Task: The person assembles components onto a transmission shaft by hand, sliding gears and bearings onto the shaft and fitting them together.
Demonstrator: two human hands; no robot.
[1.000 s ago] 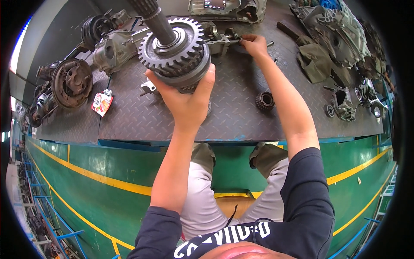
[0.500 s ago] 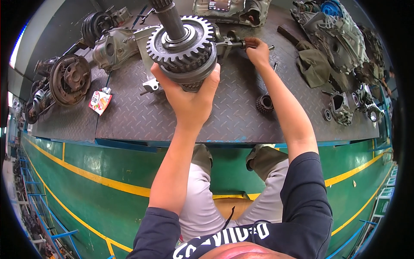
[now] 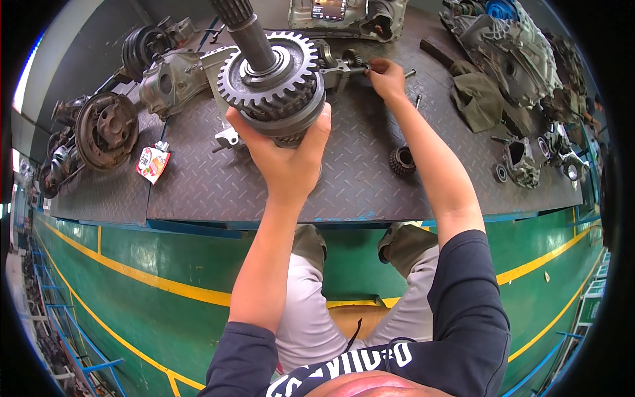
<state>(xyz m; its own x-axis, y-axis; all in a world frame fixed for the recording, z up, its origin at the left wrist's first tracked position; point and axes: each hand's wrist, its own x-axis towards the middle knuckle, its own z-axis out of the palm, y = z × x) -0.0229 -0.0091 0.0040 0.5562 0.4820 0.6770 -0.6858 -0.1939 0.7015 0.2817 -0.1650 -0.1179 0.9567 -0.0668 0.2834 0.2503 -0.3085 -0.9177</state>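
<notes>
1. The gear assembly is at eleven o'clock from the middle of the view, its splined shaft leaning up and left; its lower end is hidden, so I cannot tell whether it touches the surface.
2. The left hand grips its dark collar from six o'clock, thumb at the right, fingers wrapped around the left.
3. The right hand is at one o'clock, fingers curled in at a metal rod; I cannot tell whether they pinch it or merely touch it.
4. Since half a second ago, little has changed: the whole view has shifted slightly, and the assembly sits a touch lower in it. Both hands keep their places.
5. For the work, this suggests a steadying pause, with the left hand bearing the load.
6. At two o'clock, a small toothed sleeve lies apart from both hands.
</notes>
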